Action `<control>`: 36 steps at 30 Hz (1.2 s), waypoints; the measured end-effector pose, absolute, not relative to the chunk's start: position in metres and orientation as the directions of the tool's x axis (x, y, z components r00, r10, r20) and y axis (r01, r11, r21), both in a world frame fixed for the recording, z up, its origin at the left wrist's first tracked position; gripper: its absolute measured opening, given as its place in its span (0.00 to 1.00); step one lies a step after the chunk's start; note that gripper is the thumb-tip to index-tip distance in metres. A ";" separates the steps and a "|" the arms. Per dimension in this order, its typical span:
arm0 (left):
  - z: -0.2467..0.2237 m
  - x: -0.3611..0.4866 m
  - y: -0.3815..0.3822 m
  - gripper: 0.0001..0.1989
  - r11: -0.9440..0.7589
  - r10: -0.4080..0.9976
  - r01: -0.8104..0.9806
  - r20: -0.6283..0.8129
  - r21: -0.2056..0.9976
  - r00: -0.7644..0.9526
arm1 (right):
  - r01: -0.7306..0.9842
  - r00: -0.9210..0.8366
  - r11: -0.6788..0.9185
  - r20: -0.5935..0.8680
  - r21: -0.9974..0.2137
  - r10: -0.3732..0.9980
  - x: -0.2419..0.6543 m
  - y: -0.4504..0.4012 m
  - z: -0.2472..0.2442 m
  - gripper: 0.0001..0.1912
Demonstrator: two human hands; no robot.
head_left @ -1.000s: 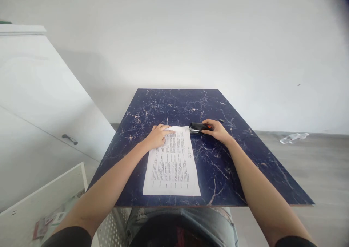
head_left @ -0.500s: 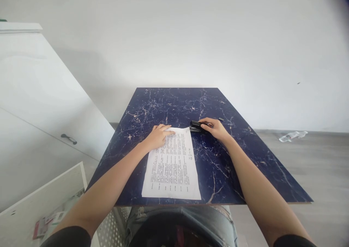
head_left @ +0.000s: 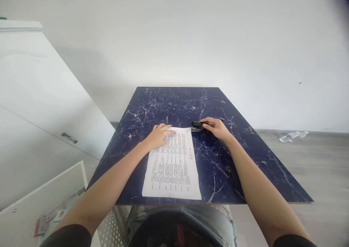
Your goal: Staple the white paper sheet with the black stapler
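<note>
A printed sheet of paper [head_left: 171, 167] lies on the blue marbled table [head_left: 174, 105], its lines of text running lengthwise and a small handwritten note near the right edge. My left hand [head_left: 159, 136] rests flat on the paper's upper left part, fingers spread. In my right hand [head_left: 216, 128] is a black stapler [head_left: 196, 126], gripped from its rear end. The stapler's front sits right at the paper's top right corner; whether the sheet is between its jaws I cannot tell.
To the left stand a white cabinet with a dark handle [head_left: 69, 138] and an open drawer [head_left: 43, 196] holding papers and small packets. A small dark object [head_left: 221, 119] lies beyond my right hand. Clear plastic [head_left: 293, 136] lies on the floor at right.
The stapler and my right hand have shifted very slightly to the right, away from the paper's corner. My left hand stays on the paper.
</note>
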State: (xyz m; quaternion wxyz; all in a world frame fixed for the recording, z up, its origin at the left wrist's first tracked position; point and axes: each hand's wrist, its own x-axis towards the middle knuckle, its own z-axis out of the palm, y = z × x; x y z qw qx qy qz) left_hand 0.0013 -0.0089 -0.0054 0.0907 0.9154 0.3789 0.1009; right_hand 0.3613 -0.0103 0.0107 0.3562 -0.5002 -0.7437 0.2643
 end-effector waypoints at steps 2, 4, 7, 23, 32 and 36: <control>-0.006 0.003 -0.009 0.33 -0.701 0.708 0.670 0.120 0.246 0.696 | 0.558 -0.244 0.360 0.266 -0.748 0.932 0.359 -0.011 0.013 0.17; -0.007 0.006 -0.010 0.33 -0.706 0.702 0.664 0.122 0.246 0.701 | 0.565 -0.243 0.361 0.268 -0.742 0.932 0.357 -0.013 0.016 0.16; -0.008 0.010 -0.011 0.34 -0.714 0.695 0.659 0.129 0.236 0.707 | 0.573 -0.255 0.364 0.263 -0.734 0.931 0.355 -0.014 0.020 0.17; -0.009 0.022 -0.011 0.32 -0.704 0.710 0.678 0.161 0.212 0.686 | 0.819 -0.074 0.347 0.515 -0.457 0.854 0.294 -0.003 0.015 0.17; -0.012 0.025 -0.010 0.32 -0.682 0.730 0.695 0.159 0.227 0.664 | 0.854 -0.052 0.281 0.465 -0.438 0.884 0.292 -0.003 0.010 0.20; -0.012 0.024 -0.010 0.31 -0.680 0.732 0.694 0.167 0.235 0.661 | 0.892 -0.035 0.224 0.433 -0.392 0.900 0.288 -0.005 0.012 0.22</control>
